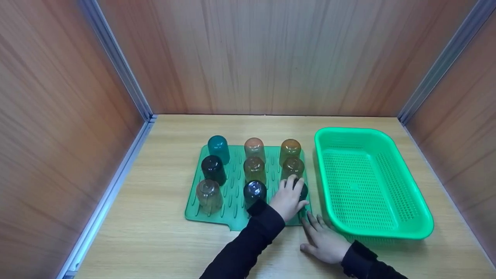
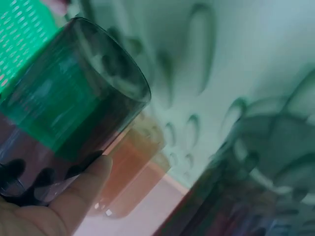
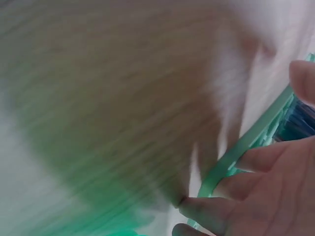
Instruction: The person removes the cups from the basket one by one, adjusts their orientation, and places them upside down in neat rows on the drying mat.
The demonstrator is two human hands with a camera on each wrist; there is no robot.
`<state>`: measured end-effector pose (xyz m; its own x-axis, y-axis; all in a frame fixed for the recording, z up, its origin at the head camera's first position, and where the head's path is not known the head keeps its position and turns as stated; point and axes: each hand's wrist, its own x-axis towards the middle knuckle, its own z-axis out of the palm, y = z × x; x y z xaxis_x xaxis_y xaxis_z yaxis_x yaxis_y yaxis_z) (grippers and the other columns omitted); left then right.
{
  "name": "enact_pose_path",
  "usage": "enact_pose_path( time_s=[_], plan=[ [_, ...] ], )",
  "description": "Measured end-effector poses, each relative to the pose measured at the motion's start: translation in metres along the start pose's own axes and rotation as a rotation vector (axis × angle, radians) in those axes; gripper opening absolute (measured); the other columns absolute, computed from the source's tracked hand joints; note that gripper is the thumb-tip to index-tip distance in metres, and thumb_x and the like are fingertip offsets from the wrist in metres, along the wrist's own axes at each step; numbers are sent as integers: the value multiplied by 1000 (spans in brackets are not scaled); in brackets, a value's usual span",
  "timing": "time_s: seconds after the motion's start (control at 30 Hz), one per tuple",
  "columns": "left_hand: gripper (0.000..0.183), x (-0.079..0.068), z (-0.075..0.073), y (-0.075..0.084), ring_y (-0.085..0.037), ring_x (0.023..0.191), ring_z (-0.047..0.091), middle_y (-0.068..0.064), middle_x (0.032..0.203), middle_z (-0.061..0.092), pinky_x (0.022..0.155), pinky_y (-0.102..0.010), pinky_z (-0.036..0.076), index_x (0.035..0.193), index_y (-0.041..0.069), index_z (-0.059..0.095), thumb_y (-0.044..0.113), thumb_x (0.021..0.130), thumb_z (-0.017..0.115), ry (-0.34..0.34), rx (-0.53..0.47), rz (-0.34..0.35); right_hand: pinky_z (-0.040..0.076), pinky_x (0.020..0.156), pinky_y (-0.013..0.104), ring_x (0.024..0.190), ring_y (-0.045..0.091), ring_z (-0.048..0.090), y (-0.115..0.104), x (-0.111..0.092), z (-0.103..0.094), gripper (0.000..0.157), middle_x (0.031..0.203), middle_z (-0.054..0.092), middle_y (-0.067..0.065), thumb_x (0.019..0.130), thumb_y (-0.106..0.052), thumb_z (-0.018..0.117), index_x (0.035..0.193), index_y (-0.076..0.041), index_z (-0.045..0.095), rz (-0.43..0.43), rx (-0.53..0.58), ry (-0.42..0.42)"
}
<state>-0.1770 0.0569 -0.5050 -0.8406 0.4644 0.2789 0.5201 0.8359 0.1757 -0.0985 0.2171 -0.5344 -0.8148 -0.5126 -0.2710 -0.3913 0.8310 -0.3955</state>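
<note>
My left hand grips a dark tinted cup from above at the front right corner of a green drainer mat. In the left wrist view this upside-down tumbler has its open rim close over the mat, and one finger lies along its side. My right hand lies with its fingers extended at the mat's front right corner; the right wrist view has those fingertips at the green edge. Left of the gripped cup, another dark cup stands upside down on the mat.
More upturned cups stand in rows: clear, black, teal, pinkish, olive, amber and brown. A green perforated basket sits to the right. Wood-grain walls enclose the table.
</note>
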Motion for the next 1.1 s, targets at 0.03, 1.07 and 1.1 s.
enact_pose_path(
  time_s=[0.03,1.07,1.1],
  plan=[
    [64,0,2,0,-28,106,43,-12,129,35,81,-31,44,132,13,36,48,82,55,-5,-4,1,15,97,57,125,48,10,-1,0,-1,78,143,9,24,86,-55,42,140,-2,21,-1,7,-2],
    [66,-3,11,-2,-30,107,42,-11,128,37,75,-33,47,130,15,39,46,78,63,98,54,-22,18,95,60,122,48,21,-13,4,-8,71,138,25,26,85,-49,50,134,1,35,4,-79,67],
    [66,-3,11,-2,-30,108,40,-10,128,36,76,-34,46,131,16,39,47,77,63,109,71,-23,19,94,60,122,48,23,-15,4,-9,70,136,29,26,85,-48,50,132,2,38,-9,-111,83]
  ],
)
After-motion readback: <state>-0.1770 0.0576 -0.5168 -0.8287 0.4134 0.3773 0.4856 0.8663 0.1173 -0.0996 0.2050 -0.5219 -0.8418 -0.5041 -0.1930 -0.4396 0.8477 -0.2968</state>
